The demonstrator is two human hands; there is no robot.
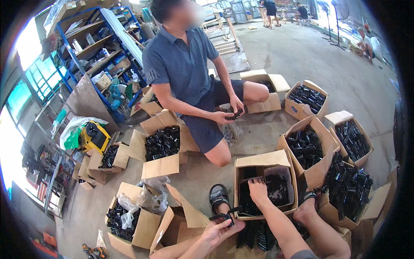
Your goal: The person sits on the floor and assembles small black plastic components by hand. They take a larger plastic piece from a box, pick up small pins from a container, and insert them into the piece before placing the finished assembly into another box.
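Observation:
My left hand [212,233] grips a dark plastic part [226,216] with jutting arms, low in front of me and left of the open cardboard box [264,160]. Into that box reaches my right hand [258,190], its fingers curled down at the small black pieces [279,186] inside. What those fingertips pinch, if anything, is hidden. Black ridged parts [258,236] lie below the box, between my legs.
A co-worker [185,73] kneels opposite, handling small black parts. Open boxes of black parts surround us, including one box [160,167] at left and another [321,172] at right. An open-flapped carton [189,213] stands beside my left forearm. Blue shelving [71,56] rises behind.

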